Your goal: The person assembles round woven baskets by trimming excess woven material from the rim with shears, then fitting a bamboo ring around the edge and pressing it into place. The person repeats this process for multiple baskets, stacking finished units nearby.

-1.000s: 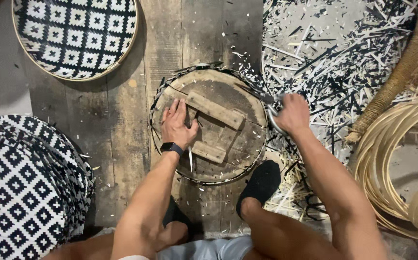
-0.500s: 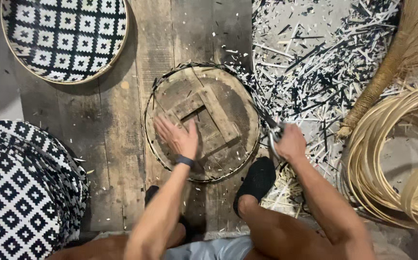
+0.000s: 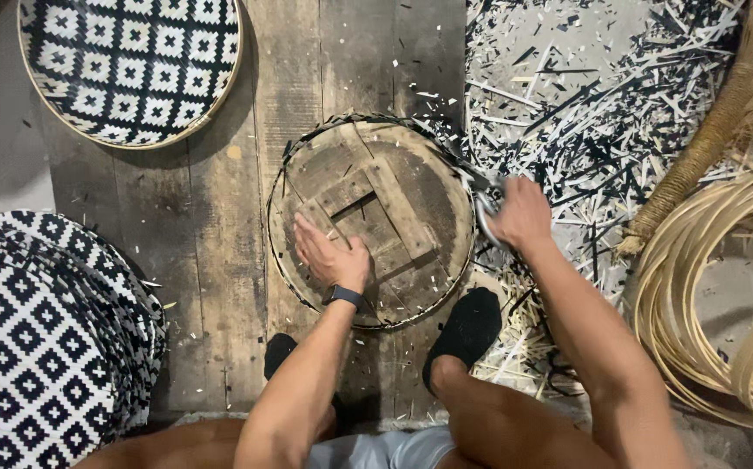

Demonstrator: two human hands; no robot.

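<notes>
view from above of a person seated on a plank floor (image 3: 194,226), working on a round woven tray (image 3: 374,221) that lies upside down under a round wooden form with crossed slats. the left hand (image 3: 328,252) lies flat and open on the form, fingers spread toward 11 o'clock, pressing it down; it grips nothing. a dark watch (image 3: 341,296) sits on that wrist. the right hand (image 3: 524,213) is at the tray's 3 o'clock edge, closed around metal shears (image 3: 483,208), whose blades meet the rim; whether the blades are apart or together cannot be told. the step in hand looks like trimming the loose strip ends that stick out around the rim. a fair guess is that the next move calls for holding the form steady while the tray is turned to bring untrimmed rim to the shears. two feet in black socks (image 3: 463,334) rest at 6 o'clock. black and pale offcuts (image 3: 585,113) litter the floor at 1 to 3 o'clock. a finished black-and-white tray (image 3: 129,65) lies at 11 o'clock, a stack of trays (image 3: 38,339) at 8 o'clock, cane hoops (image 3: 706,295) at 4 o'clock, a broom (image 3: 723,113) at 2 o'clock.
</notes>
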